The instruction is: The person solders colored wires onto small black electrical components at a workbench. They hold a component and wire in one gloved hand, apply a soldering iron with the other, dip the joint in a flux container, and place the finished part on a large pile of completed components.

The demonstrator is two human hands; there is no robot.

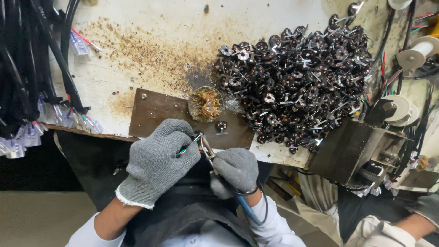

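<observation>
My left hand [155, 160], in a grey knit glove, is clenched around a thin bundle of wires [185, 149], red, green and black, whose ends poke out between thumb and forefinger just beside the brown plate [151, 112] fixed to the bench edge. My right hand [235, 169], gloved the same way, is closed on a soldering iron [208, 153]; its metal shaft runs up from my fist to meet the wire ends, and its blue handle [244, 208] with a dark cord trails back toward my sleeve. On the far side of the brown plate sits a small round tin [205, 104] of amber, crusted flux, and one small black disc part [221, 126] lies on the plate near it. Beyond the plate to the right spreads a big heap of black disc parts [297, 77] with silver prongs. Well to the left of the plate hang black cables [27, 68] ending in clear connectors. To the right of the plate stands a dark metal box [347, 148], with white spools [414, 55] past it.
</observation>
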